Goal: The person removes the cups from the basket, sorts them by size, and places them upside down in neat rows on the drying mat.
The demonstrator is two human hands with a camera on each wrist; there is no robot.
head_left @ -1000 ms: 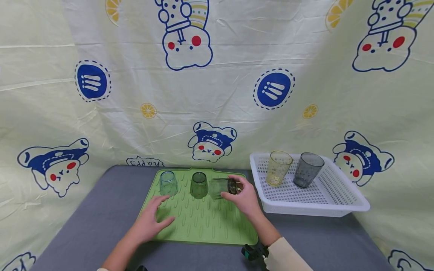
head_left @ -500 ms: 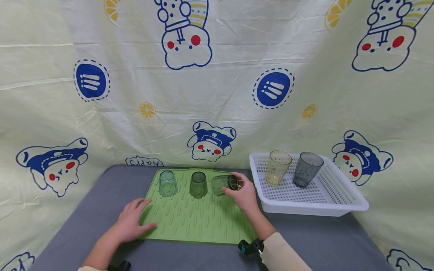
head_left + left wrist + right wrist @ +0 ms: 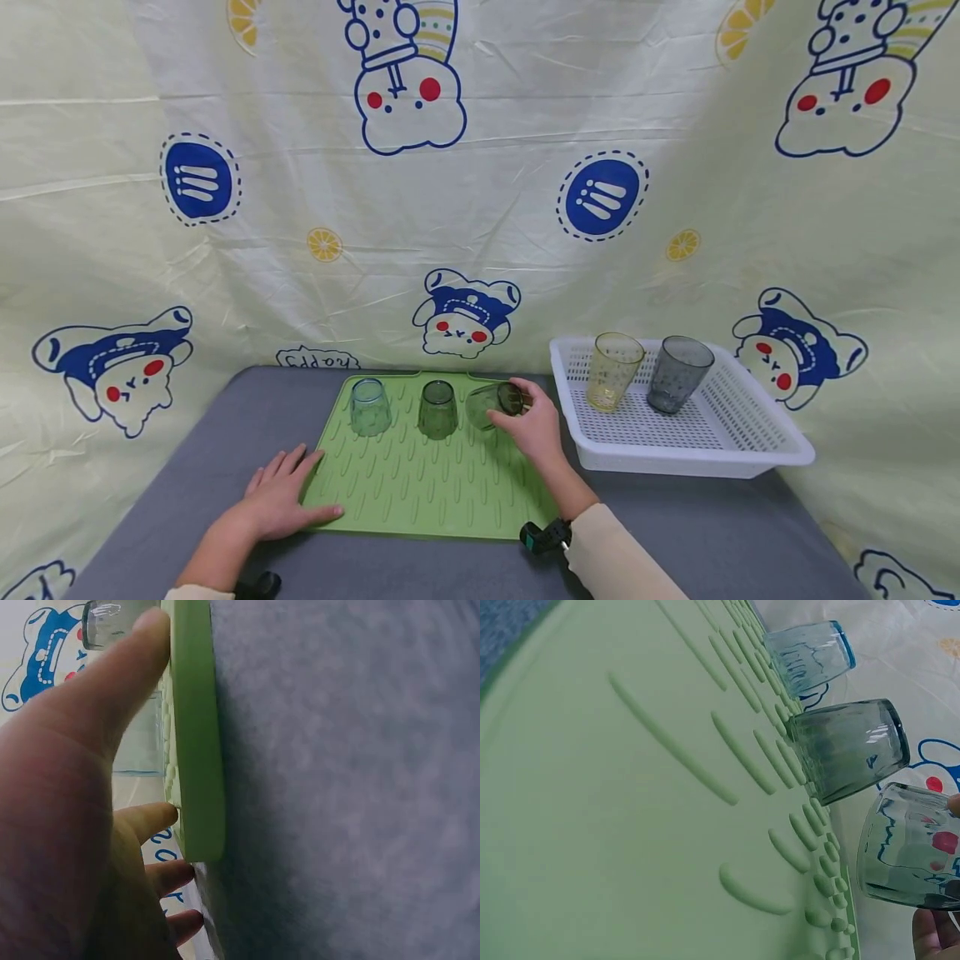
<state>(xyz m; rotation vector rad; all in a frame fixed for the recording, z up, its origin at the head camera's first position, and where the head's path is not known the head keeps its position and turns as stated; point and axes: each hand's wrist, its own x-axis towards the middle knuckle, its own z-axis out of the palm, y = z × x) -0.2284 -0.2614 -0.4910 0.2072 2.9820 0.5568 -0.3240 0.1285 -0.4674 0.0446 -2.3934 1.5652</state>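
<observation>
My right hand [image 3: 536,427] grips the base end of a dark clear glass [image 3: 486,405], tilted on its side over the back right of the green mat [image 3: 420,492]. In the right wrist view this glass [image 3: 904,847] shows at the right edge with fingertips on it. Left of it, a grey-green glass [image 3: 438,410] and a light blue glass [image 3: 371,408] stand upside down on the mat. My left hand [image 3: 273,502] lies spread at the mat's left edge, thumb on the mat [image 3: 201,750], as the left wrist view also shows.
A white perforated basket [image 3: 697,462] stands right of the mat, holding a yellow glass [image 3: 613,373] and a grey glass [image 3: 678,377], both upright and leaning. A patterned cloth [image 3: 510,208] hangs behind the grey table surface [image 3: 660,533].
My left hand has moved left and down from near the blue glass to the mat's left edge. My right hand has shifted slightly up, and its glass now tilts with the base end higher.
</observation>
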